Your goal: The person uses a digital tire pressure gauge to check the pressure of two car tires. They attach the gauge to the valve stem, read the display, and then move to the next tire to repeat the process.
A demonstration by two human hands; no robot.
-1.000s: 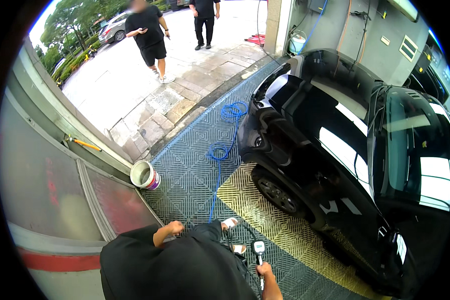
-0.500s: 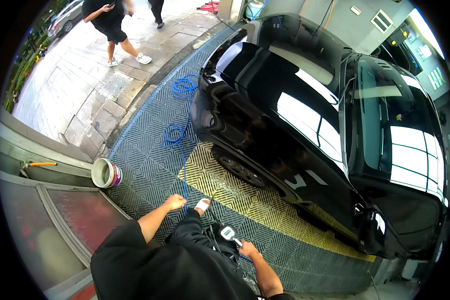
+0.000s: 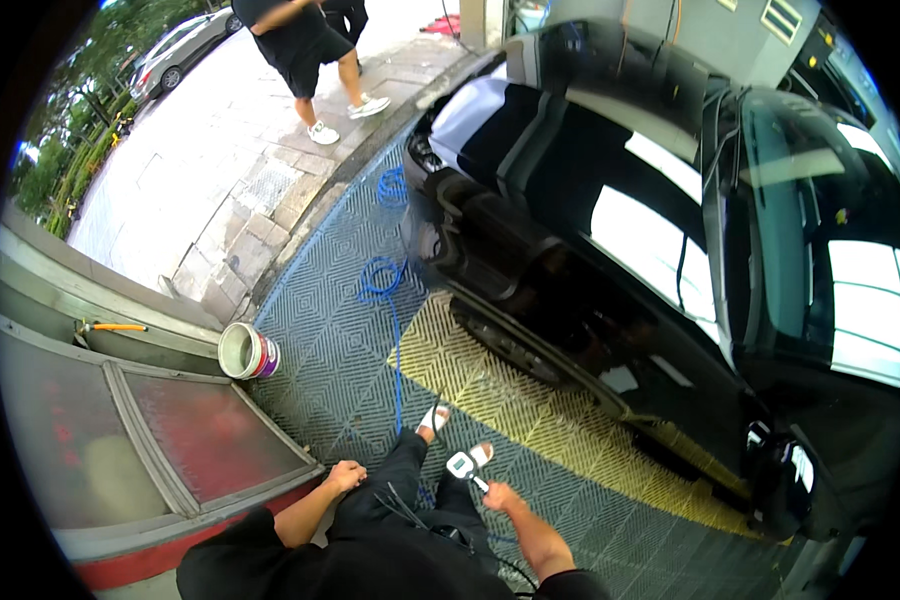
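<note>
My right hand [image 3: 503, 496] is closed around the handle of a white tire inflator gauge [image 3: 461, 465] with a small screen, held in front of my legs. A dark thin hose runs by the gauge. By my left thigh, my left hand [image 3: 346, 475] has its fingers curled, with nothing seen in them. Ahead and to the right stands a black car [image 3: 560, 290], its front wheel [image 3: 505, 345] partly under the fender. A blue air hose [image 3: 398, 350] trails over the floor mat, coiled farther up, and passes behind my leg.
A bucket [image 3: 237, 352] stands by the left wall, near an orange-handled tool [image 3: 117, 327] on a ledge. Framed panels [image 3: 195, 440] line my left side. The grated floor [image 3: 320, 330] meets a paved walkway [image 3: 210, 210], where two people stand. The car's side mirror [image 3: 785, 478] juts out at right.
My left hand has drawn back from beside the blue hose toward my thigh. The gauge stays in my right hand. My view has shifted, and both my feet now show.
</note>
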